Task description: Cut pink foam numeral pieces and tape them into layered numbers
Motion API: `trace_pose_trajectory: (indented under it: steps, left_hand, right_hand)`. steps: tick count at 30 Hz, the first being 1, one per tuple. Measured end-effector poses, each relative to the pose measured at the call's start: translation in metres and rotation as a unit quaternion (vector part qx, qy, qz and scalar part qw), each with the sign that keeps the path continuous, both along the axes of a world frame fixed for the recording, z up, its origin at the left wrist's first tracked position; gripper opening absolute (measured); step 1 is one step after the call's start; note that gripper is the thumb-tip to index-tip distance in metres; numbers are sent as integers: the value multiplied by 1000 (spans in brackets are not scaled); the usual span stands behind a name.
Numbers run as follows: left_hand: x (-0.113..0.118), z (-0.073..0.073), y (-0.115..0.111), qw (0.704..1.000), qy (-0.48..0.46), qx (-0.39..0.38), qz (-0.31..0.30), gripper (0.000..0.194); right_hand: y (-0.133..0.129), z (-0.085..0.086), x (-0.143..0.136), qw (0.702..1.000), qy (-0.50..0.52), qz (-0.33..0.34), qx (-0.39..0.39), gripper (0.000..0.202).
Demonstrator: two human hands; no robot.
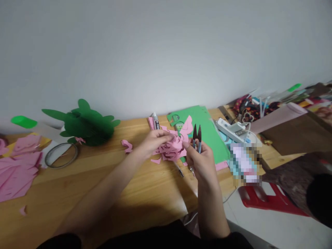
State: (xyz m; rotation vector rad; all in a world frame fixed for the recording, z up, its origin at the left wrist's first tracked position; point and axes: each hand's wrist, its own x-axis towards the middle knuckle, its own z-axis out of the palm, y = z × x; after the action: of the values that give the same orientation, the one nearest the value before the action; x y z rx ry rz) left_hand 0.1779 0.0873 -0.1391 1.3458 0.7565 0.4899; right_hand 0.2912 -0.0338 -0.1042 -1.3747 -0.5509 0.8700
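Observation:
My left hand (155, 141) pinches a piece of pink paper (176, 141) between thumb and fingers, over a heap of pink paper scraps (169, 154). In my right hand (203, 160) is a pair of thread snips (197, 134), held with the dark blades pointing up and slightly apart. The right thumb and fingertip are close to the same pink paper; whether they touch it I cannot tell. Behind the heap stands a glue tube (155, 121). A pen (178, 170) lies in front of the scraps, partly under them.
Green paper sheets (211, 135) lie right of the scraps, beside a white power strip (232, 129). A green paper plant (86, 122), a tape roll (61, 155) and pink sheets (19, 174) are on the left. A red stool (275, 202) stands below, right.

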Motion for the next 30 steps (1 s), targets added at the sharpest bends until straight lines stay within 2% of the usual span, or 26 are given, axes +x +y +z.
trace_pose_trajectory:
  steps: [3, 5, 9, 12, 18, 22, 24, 27, 30]
  left_hand:
    - [14, -12, 10, 993, 58, 102, 2, 24]
    - [16, -8, 14, 982, 84, 167, 5, 22]
    - [5, 23, 14, 960, 106, 259, 22, 7]
    - [-5, 52, 12, 951, 96, 292, 31, 15]
    - [-20, 100, 12, 955, 36, 287, 70, 6]
    - [-43, 128, -2, 969, -15, 246, 33, 29]
    - [-60, 138, -15, 976, -34, 216, 5, 30]
    - [-88, 146, -37, 984, -62, 163, -42, 19]
    - [-112, 150, -54, 985, -60, 156, -42, 16]
  right_hand:
    - [-2, 5, -2, 999, 41, 21, 1, 46]
    - [-4, 8, -4, 998, 51, 30, 5, 46]
    - [-9, 14, -9, 997, 49, 49, 17, 44]
    - [-12, 19, -16, 997, 39, 58, 29, 44]
    - [-19, 36, -25, 997, -3, 62, 42, 43]
    - [-30, 53, -30, 992, -52, 103, 50, 43]
    - [-37, 63, -35, 986, -79, 141, 49, 41]
    - [-46, 73, -45, 970, -132, 198, 45, 37]
    - [-51, 79, -55, 961, -159, 220, 55, 33]
